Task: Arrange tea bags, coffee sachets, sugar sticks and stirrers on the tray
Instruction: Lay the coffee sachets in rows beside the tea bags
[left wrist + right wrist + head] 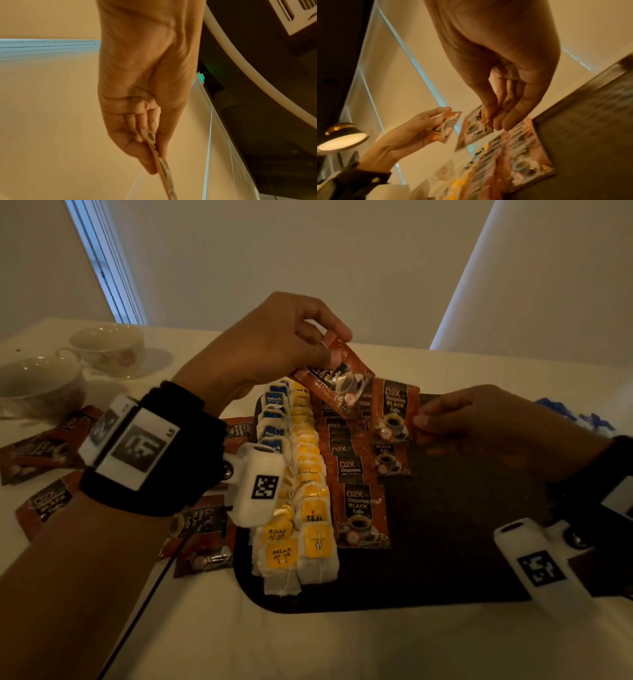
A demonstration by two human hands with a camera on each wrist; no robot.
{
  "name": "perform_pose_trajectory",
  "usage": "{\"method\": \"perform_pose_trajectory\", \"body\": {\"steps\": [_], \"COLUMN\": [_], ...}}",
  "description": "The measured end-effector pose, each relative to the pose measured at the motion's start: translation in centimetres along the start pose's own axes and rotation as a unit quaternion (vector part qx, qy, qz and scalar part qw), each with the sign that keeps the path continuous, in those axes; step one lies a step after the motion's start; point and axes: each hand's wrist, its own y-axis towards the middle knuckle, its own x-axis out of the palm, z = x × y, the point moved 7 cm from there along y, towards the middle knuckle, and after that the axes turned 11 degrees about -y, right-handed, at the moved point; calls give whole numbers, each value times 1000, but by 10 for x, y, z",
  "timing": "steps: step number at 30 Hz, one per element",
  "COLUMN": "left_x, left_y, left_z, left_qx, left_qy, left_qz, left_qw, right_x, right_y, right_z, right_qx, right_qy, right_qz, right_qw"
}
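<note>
A dark tray lies on the white table. Two rows of tea bags run along its left side, and a row of brown coffee sachets lies beside them. My left hand pinches one coffee sachet by its top corner, held up over the tray's far end; the left wrist view shows that sachet edge-on between thumb and fingers. My right hand pinches a second coffee sachet by its right edge above a second sachet row. In the right wrist view the right hand grips its sachet.
Several loose coffee sachets lie on the table left of the tray. Two white teacups on saucers stand at the back left. Blue-and-white items lie at the right edge. The tray's right half is bare.
</note>
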Motion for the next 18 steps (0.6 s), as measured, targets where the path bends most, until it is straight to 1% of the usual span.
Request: {"method": "perform_pose_trajectory", "body": {"steps": [2, 4, 6, 9, 11, 18], "left_x": [2, 4, 4, 3, 5, 7], "left_y": [0, 0, 0, 0, 1, 2], "left_z": [-1, 0, 1, 1, -1, -2], "left_qx": [-1, 0, 1, 2, 0, -4], "left_qy": [0, -5, -6, 5, 11, 15], "left_qz": [-3, -5, -3, -6, -11, -18], "left_qw": [1000, 1000, 1000, 1000, 1000, 1000], "right_x": [-2, -3, -4, 3, 8, 17], "right_y": [4, 8, 11, 12, 14, 25], "right_z": [14, 25, 32, 39, 38, 31], "right_qx": [38, 73, 97, 128, 136, 134], "right_qy": [-59, -133, -184, -207, -214, -245], "right_qz": [-37, -71, -94, -134, -147, -141], "right_qw": [997, 986, 974, 961, 956, 950]}}
